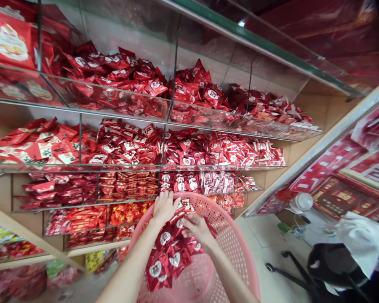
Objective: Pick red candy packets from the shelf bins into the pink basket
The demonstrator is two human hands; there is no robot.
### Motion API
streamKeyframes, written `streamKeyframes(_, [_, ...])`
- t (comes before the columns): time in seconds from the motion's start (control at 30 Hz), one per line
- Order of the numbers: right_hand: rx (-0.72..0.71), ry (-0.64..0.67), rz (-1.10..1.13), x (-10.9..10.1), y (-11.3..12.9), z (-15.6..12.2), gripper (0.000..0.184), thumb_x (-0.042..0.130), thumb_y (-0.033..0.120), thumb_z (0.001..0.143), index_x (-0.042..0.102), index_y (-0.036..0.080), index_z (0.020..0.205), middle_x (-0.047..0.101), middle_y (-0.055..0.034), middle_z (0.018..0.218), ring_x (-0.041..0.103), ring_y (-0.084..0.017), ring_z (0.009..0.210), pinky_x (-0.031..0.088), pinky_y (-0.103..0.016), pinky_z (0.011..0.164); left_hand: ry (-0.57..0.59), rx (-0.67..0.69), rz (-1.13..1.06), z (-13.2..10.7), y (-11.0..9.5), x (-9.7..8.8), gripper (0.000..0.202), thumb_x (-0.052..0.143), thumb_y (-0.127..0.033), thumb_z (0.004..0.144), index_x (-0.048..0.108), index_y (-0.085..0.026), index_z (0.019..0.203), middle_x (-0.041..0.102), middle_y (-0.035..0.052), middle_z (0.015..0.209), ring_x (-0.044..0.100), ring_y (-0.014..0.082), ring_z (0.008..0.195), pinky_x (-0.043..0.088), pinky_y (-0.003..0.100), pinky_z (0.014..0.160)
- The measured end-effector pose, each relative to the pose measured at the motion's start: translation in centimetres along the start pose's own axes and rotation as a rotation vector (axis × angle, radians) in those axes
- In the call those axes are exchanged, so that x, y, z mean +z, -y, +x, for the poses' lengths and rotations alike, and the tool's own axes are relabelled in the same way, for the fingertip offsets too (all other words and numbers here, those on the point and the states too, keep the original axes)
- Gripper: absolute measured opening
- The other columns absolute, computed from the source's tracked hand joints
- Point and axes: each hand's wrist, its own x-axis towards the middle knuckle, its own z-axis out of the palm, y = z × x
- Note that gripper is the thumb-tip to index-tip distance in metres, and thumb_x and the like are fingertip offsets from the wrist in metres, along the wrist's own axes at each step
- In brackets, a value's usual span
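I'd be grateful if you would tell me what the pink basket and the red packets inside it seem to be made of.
The pink basket looks like moulded plastic with a dull finish, judging by its even colour and regular small holes. The red packets look like glossy metallised film, given their bright highlights and crinkled creases, though the exact film cannot be told.

We have two bare forearms, the left forearm (129,265) and the right forearm (229,275), both long and slim, narrowing toward the wrists. Our left hand (164,207) and right hand (197,228) are bare too, with slender fingers (169,195); the nails are too small to make out.
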Motion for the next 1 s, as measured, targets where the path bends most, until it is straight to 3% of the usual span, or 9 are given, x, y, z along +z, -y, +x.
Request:
streamKeyframes(0.1, [-0.05, -0.071, -0.145, 0.2, -0.5, 0.2, 0.052, 0.073, 0.054, 0.052, 0.043, 0.02, 0.079, 0.055, 0.0078, 0.056, 0.056, -0.014, 0.041, 0.046, -0.026, 0.041, 0.005, 0.002, 0.004, 0.0, 0.0, 0.0, 0.053, 0.022, -0.05, 0.092, 0.05, -0.015, 0.12, 0.054, 0.0119, 0.115, 0.044, 0.025, 0.105, 0.035, 0.036, 0.086])
streamKeyframes(0.23, [-0.208, -0.165, -0.474, -0.2, -0.6, 0.0, 0.035, 0.06, 0.051, 0.068, 0.046, 0.022, 0.08, 0.053, 0.0061, 0.05, 0.051, -0.015, 0.035, 0.037, -0.026, 0.035, 0.009, 0.005, 0.004, 0.0, 0.0, -0.2, 0.053, 0.021, -0.05, 0.092, 0.05, -0.015, 0.119, 0.054, 0.0121, 0.115, 0.045, 0.0251, 0.104, 0.035, 0.037, 0.085])
streamKeyframes(0.33, [-0.363, -0.251, -0.737, -0.7, 0.1, -0.5, 0.022, 0.054, 0.044, 0.076, 0.051, 0.023, 0.082, 0.057, 0.0019, 0.053, 0.055, -0.018, 0.042, 0.036, -0.027, 0.042, 0.015, 0.002, 0.004, 0.0, 0.0, -0.3, 0.053, 0.022, -0.05, 0.092, 0.049, -0.015, 0.12, 0.054, 0.0122, 0.116, 0.044, 0.025, 0.105, 0.035, 0.037, 0.086])
streamKeyframes(0.43, [-0.418, -0.333, -0.937, -0.9, 0.9, -1.1, 0.018, 0.051, 0.04, 0.079, 0.055, 0.022, 0.08, 0.064, -0.004, 0.063, 0.062, -0.023, 0.06, 0.039, -0.029, 0.053, 0.021, -0.002, 0.0, 0.0, -0.1, -0.4, 0.053, 0.023, -0.05, 0.092, 0.049, -0.015, 0.121, 0.054, 0.012, 0.115, 0.044, 0.0249, 0.105, 0.034, 0.036, 0.087])
streamKeyframes(0.63, [-0.462, -0.351, -0.997, -0.7, 2.6, -1.5, 0.022, 0.042, 0.036, 0.086, 0.059, 0.023, 0.08, 0.068, -0.0058, 0.077, 0.063, -0.022, 0.072, 0.039, -0.028, 0.061, 0.017, -0.009, -0.007, -0.1, -0.1, -0.2, 0.052, 0.022, -0.05, 0.092, 0.049, -0.016, 0.121, 0.053, 0.0119, 0.116, 0.044, 0.0249, 0.104, 0.034, 0.037, 0.087])
streamKeyframes(0.77, [-0.618, -0.352, -0.945, -0.7, 6.5, -1.3, 0.024, 0.04, 0.035, 0.087, 0.059, 0.022, 0.081, 0.066, -0.0038, 0.072, 0.06, -0.019, 0.062, 0.039, -0.027, 0.058, -0.018, -0.006, -0.014, -0.2, 0.0, 0.1, 0.053, 0.022, -0.051, 0.091, 0.05, -0.015, 0.119, 0.054, 0.0121, 0.114, 0.045, 0.025, 0.103, 0.035, 0.037, 0.085])
streamKeyframes(0.9, [-0.843, -0.389, -0.953, -0.7, 13.1, -0.4, 0.021, 0.042, 0.031, 0.087, 0.06, 0.02, 0.088, 0.066, -0.0042, 0.08, 0.058, -0.016, 0.065, 0.041, -0.026, 0.061, -0.038, -0.014, -0.025, -0.2, -0.2, 0.0, 0.054, 0.022, -0.052, 0.091, 0.052, -0.014, 0.116, 0.055, 0.0119, 0.108, 0.046, 0.0251, 0.1, 0.036, 0.037, 0.084])
streamKeyframes(1.0, [-0.982, -0.33, -1.029, -0.4, 17.6, 1.6, 0.02, 0.045, 0.026, 0.086, 0.059, 0.018, 0.098, 0.066, -0.0054, 0.091, 0.059, -0.015, 0.073, 0.043, -0.026, 0.069, -0.027, -0.028, -0.029, -0.3, -0.2, -0.1, 0.053, 0.023, -0.051, 0.091, 0.051, -0.014, 0.117, 0.055, 0.0125, 0.11, 0.046, 0.0253, 0.101, 0.036, 0.037, 0.084])
